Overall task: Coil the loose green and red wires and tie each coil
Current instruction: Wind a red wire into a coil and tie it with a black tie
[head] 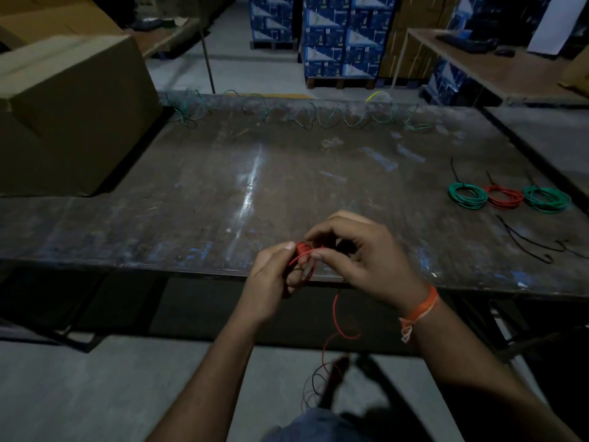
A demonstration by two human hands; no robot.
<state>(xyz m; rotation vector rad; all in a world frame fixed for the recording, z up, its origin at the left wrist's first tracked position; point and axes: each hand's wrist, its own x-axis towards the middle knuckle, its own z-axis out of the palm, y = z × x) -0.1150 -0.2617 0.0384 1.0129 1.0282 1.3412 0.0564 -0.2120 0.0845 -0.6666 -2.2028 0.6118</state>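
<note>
A small red wire coil (302, 250) sits between both hands at the table's near edge. My left hand (271, 275) grips the coil, thumb on top. My right hand (357, 250) pinches the red strand beside it. The rest of the red wire (335, 317) hangs down below the table edge toward the floor in loose loops. A loose green wire (302, 118) lies in curls along the table's far edge. At the right lie three tied coils: a green coil (468, 195), a red coil (503, 196) and another green coil (546, 199).
Black cable ties (526, 240) lie near the table's right front. A large cardboard box (63, 116) stands on the table's left. The worn metal table (223, 193) spans the view. Stacked blue boxes (344, 36) and a side bench (497, 65) are behind.
</note>
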